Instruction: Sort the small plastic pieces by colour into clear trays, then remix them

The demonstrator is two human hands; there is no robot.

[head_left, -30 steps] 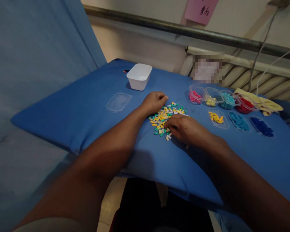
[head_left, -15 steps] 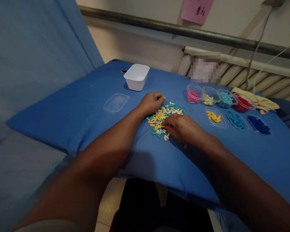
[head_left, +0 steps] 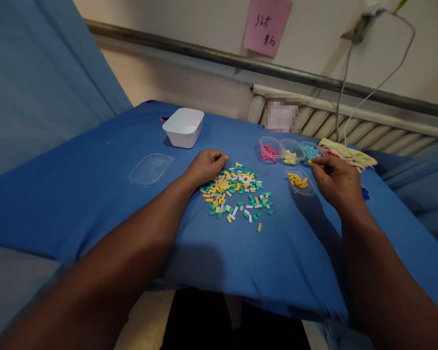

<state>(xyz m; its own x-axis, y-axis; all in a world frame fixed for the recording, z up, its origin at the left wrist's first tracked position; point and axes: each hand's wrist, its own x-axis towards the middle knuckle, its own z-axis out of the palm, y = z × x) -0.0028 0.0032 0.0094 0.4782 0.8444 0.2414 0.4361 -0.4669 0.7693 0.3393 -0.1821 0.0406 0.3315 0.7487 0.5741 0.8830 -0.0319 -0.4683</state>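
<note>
A pile of small yellow, green and white pieces (head_left: pixel 237 192) lies on the blue cloth-covered table (head_left: pixel 95 184). My left hand (head_left: pixel 206 166) rests curled at the pile's left edge, fingers closed. My right hand (head_left: pixel 336 182) hovers to the right, just past a clear lid holding yellow pieces (head_left: pixel 299 182), pinching a small yellow piece (head_left: pixel 311 163) between its fingertips. Behind it stand small clear tubs with pink pieces (head_left: pixel 268 153), pale yellow pieces (head_left: pixel 289 156) and teal pieces (head_left: pixel 309 151).
A white tub (head_left: pixel 183 127) and an empty clear lid (head_left: pixel 151 168) sit at the left. A yellow cloth (head_left: pixel 346 153) lies behind the tubs. A radiator, a metal rail and a pink note (head_left: pixel 267 24) line the wall. Blue fabric hangs on the left.
My right hand left the pile and moved right to the lid of yellow pieces, carrying a yellow piece. The left hand stayed put. The view tilted up and to the right.
</note>
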